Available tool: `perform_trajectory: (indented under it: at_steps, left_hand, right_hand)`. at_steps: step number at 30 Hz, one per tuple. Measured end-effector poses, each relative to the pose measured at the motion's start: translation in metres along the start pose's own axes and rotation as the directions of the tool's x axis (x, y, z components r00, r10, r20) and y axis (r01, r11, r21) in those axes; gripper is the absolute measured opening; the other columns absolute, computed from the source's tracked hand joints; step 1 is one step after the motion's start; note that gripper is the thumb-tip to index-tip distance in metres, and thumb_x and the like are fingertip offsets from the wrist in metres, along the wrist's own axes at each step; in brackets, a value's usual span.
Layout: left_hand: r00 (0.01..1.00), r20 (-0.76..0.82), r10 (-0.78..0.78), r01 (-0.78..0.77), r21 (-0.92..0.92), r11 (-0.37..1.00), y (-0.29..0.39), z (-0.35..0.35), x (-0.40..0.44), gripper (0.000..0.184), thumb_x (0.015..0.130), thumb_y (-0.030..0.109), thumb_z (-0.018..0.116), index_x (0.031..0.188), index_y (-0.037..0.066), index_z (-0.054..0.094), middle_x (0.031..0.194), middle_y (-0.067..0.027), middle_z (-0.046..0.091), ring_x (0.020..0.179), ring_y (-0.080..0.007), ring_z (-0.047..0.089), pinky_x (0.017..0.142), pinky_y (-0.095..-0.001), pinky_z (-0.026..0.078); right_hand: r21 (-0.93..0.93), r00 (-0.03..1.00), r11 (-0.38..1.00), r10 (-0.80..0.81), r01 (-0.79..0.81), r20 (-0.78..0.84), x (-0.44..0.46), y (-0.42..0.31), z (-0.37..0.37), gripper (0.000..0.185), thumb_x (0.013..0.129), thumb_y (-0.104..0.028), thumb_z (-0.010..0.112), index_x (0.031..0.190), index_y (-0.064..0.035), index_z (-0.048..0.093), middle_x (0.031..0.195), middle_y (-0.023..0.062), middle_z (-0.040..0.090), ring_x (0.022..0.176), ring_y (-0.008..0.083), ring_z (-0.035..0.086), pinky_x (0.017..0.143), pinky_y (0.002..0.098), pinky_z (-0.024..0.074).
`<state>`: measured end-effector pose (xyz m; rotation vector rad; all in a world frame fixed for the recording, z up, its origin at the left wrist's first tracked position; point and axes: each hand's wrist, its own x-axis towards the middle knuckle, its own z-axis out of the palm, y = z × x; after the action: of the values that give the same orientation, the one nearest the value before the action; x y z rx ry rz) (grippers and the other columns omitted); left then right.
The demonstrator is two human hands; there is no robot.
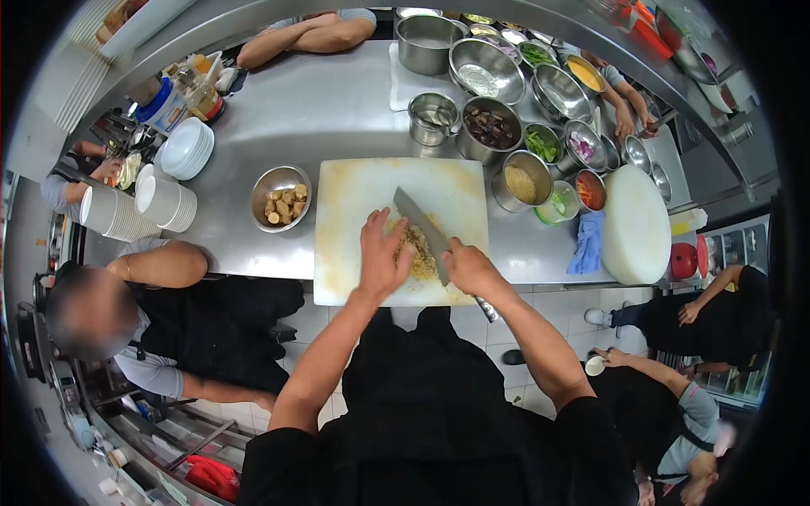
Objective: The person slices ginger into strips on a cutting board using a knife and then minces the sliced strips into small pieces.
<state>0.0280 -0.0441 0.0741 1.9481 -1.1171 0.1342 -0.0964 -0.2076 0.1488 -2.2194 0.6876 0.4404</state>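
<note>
A white cutting board [346,244] lies at the front edge of the steel counter. On it is a small heap of finely chopped yellowish food [421,263]. My right hand [472,268] is wrapped round the handle of a large knife [422,221], whose blade lies over the right side of the heap, its tip pointing away from me. My left hand [384,255] is beside the heap on its left, fingers apart, with nothing in it. Left of the board stands a steel bowl [260,187] with chunks of a knobbly yellow-brown food [285,205].
Steel pots [424,52] and bowls of ingredients crowd the back right. A blue cloth [587,243] and a round white board [634,223] are at the right. White bowls [187,148] stand left. Several people are around the counter, one [160,312] close at my left.
</note>
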Motion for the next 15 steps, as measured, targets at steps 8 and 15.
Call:
perform_trajectory:
  at_steps: [8, 15]
  left_hand:
    - [0.958, 0.282, -0.047, 0.065, -0.056, 0.996, 0.062, 0.013, -0.023, 0.066, 0.097, 0.052, 0.040, 0.149, 0.012, 0.043, 0.157, -0.0371, 0.003, 0.140, -0.0633, 0.004, 0.107, -0.0755, -0.002]
    - [0.962, 0.265, -0.058, 0.063, -0.011, 0.998, 0.060, 0.004, -0.017, 0.067, 0.099, 0.058, 0.035, 0.152, 0.017, 0.038, 0.157, -0.0375, 0.002, 0.142, -0.0620, 0.001, 0.109, -0.0734, -0.001]
  right_hand:
    - [0.730, 0.988, 0.668, 0.133, -0.146, 0.076, -0.037, -0.011, -0.032, 0.029, 0.101, -0.023, 0.044, 0.118, 0.0006, 0.046, 0.062, 0.0073, 0.048, 0.039, 0.0157, 0.046, 0.036, 0.0333, 0.0394]
    - [0.715, 0.977, 0.669, 0.185, -0.203, 0.104, -0.047, 0.003, -0.019, 0.027, 0.102, -0.023, 0.043, 0.118, -0.0014, 0.045, 0.061, 0.0069, 0.048, 0.039, 0.0157, 0.046, 0.036, 0.0339, 0.0409]
